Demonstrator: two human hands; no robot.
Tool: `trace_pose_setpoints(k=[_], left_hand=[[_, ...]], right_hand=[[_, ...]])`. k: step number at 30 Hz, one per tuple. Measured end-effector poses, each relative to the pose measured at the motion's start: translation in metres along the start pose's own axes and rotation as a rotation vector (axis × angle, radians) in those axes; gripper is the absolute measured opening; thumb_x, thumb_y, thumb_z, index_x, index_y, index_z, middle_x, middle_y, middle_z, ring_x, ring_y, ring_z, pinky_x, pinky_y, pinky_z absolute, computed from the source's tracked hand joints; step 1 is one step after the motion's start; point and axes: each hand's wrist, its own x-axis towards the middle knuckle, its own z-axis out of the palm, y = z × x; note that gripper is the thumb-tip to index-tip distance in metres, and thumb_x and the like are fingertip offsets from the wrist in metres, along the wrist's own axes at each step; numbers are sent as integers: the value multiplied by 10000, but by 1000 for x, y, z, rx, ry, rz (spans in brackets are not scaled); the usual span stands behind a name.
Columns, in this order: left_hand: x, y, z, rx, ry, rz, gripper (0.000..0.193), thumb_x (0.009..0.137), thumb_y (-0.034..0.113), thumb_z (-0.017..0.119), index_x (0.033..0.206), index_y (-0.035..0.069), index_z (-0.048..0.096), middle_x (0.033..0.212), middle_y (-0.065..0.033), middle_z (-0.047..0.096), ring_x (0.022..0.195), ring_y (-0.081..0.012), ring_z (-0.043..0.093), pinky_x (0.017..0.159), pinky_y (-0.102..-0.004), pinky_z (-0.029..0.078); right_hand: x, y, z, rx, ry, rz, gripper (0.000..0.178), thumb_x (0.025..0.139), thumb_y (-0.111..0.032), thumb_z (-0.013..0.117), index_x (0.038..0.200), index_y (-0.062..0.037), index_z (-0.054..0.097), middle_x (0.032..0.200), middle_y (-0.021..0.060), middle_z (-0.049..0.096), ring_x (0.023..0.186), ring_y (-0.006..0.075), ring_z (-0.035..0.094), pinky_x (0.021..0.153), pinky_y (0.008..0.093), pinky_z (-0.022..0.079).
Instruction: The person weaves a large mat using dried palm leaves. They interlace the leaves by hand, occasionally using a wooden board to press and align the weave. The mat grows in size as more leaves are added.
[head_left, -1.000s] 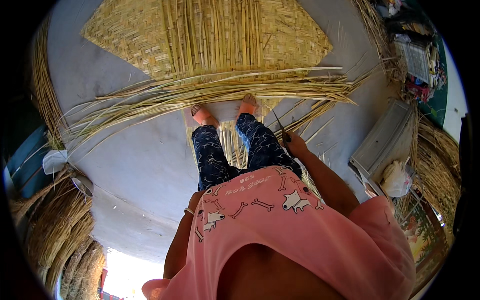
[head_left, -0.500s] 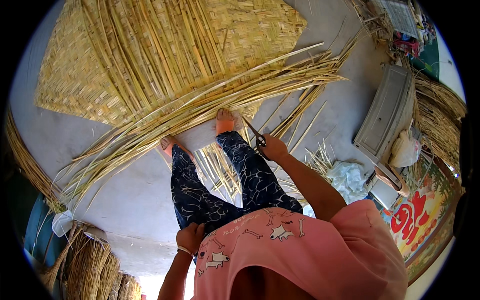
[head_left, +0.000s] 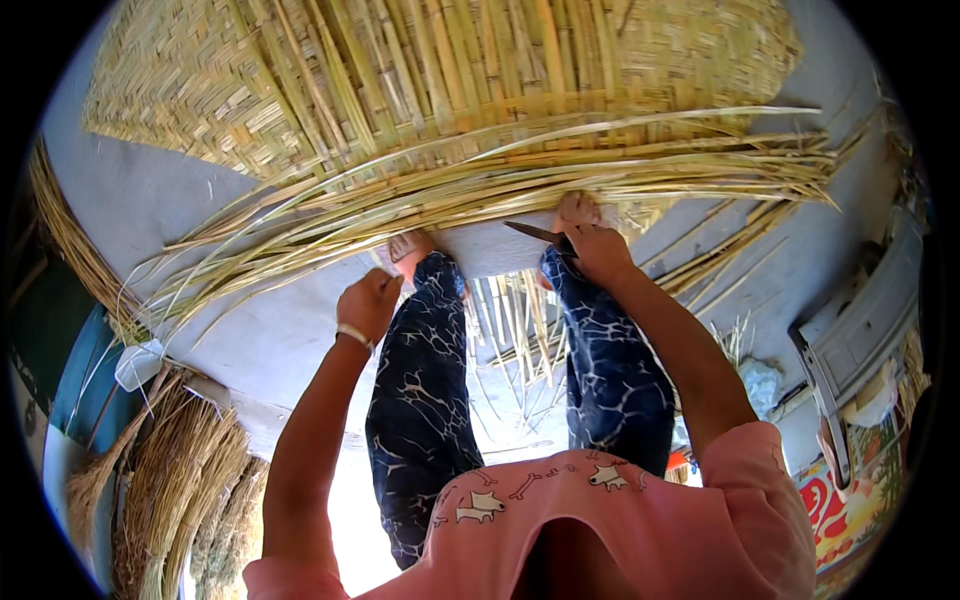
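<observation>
At the lower left of the frame we see brown straw bundles point(head_left: 185, 480), and left of centre our left hand point(head_left: 368, 303) hangs near our left foot point(head_left: 408, 250), fingers curled in, though we cannot tell whether they close on anything. Across the upper middle, above our feet, a long spread of pale strips point(head_left: 500, 185) lies along the lower edge of a woven mat point(head_left: 190, 100). Right of centre, just below those strips, a dark-bladed tool point(head_left: 534, 233) points leftward, gripped in our right hand point(head_left: 600, 255).
</observation>
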Motion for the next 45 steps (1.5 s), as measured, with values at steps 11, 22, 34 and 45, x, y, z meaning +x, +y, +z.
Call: trace_pose_setpoints(k=[11,22,34,45], left_hand=[[188,-36,75,379,351,339,232,784,220,611,991,117,631,988,-79,599,986,-277,542,812,-409,451],[219,-33,2,-340,-241,186,326,866,325,630,727,30,629,552,-13,552,489,-71,503,461,-218,405],[184,9,-45,320,366,479,333,765,337,711,918,59,611,715,-113,625,634,-237,615,614,-370,472],[145,-187,-97,700,1119,160,162,790,108,536,938,160,577,860,-39,616,844,-247,584,832,-389,402]], right_hand=[[78,34,66,-194,73,-292,312,751,-212,556,1047,-117,581,822,76,586,739,261,598,746,439,463],[134,62,-11,1213,-329,88,526,841,-395,630,1221,-56,501,1066,113,598,864,160,610,774,294,486],[120,82,-119,1666,569,-244,322,947,-254,480,1188,-42,503,1017,114,643,710,100,607,683,249,530],[153,272,-55,1950,793,269,128,865,-145,558,938,-45,592,668,15,570,491,94,462,456,264,430]])
